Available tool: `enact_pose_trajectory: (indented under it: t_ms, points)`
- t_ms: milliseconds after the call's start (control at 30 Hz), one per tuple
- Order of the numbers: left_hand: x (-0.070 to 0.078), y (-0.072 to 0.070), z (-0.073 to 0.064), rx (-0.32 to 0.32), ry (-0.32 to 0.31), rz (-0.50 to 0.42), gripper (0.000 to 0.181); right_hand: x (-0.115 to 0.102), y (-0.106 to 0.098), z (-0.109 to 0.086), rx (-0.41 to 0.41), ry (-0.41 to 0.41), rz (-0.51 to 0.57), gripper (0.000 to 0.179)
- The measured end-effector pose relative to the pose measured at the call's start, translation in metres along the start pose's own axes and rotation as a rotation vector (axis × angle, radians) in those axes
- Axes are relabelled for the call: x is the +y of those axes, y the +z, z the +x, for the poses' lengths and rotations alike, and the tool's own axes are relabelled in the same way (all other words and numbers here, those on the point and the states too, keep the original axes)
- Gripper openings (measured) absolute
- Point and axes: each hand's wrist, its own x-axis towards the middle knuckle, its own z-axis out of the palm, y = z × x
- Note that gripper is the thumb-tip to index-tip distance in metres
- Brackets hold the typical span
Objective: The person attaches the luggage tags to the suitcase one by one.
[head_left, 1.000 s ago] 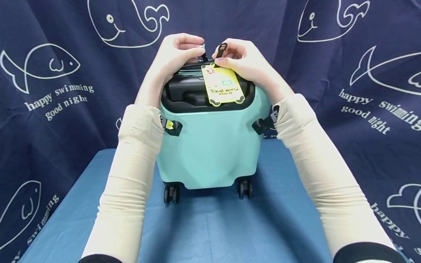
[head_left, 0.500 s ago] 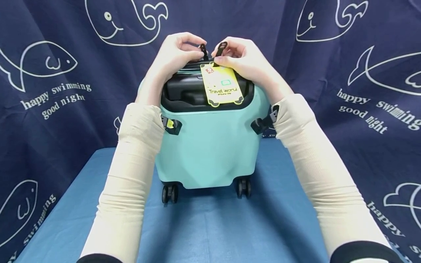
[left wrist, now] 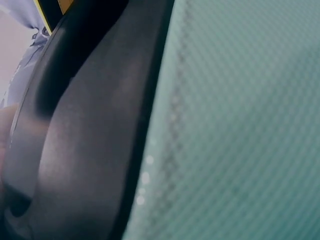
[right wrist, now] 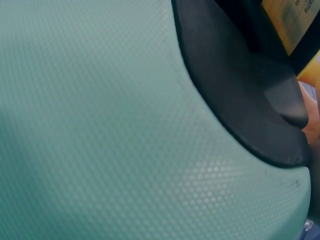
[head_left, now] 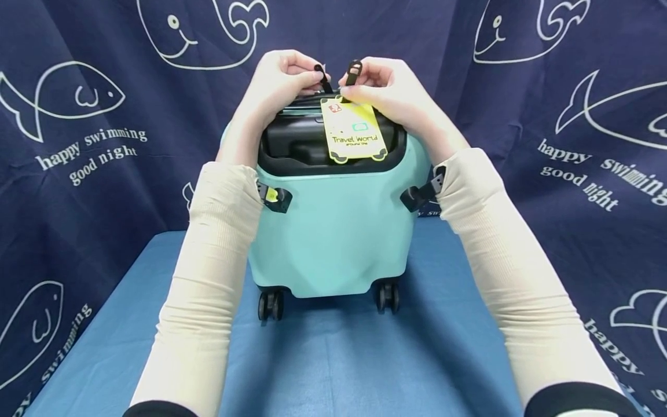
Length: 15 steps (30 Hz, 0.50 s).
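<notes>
Right now, we have the pale green suitcase [head_left: 333, 231] standing on its wheels [head_left: 270, 305] on the blue worktop [head_left: 333, 359], with the work at its top. Over the suitcase's top, our left hand [head_left: 283, 78] pinches a narrow black strip [head_left: 325, 81]; just beside it, our right hand [head_left: 396, 87] pinches a black strap [head_left: 352, 76] with a looped end. A yellow luggage tag [head_left: 354, 130] hangs below that strap, in front of the suitcase's dark recess [head_left: 297, 139]. We judge the step in hand to be lining up these two black pieces above the suitcase; whether they belong to one strap, we cannot tell. The next move probably calls for a firm pinch on each side and small, even fingertip shifts, because a hard tug could roll the suitcase
</notes>
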Motion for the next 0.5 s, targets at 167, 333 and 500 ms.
enact_pose_trajectory:
  t_ms: [167, 333, 500]
  points:
    - [0.0006, 0.0004, -0.0005, 0.009, -0.014, -0.01, 0.004, -0.0013, 0.0009, -0.001, 0.015, 0.03, -0.04, 0.012]
    - [-0.0001, -0.0006, -0.0012, 0.004, 0.004, -0.065, 0.006, -0.0004, 0.0008, 0.0004, 0.018, 0.043, -0.078, 0.015]
    - [-0.0003, -0.0021, -0.004, -0.004, 0.035, -0.097, 0.006, 0.0003, 0.0012, 0.0014, 0.012, 0.024, -0.093, 0.022]
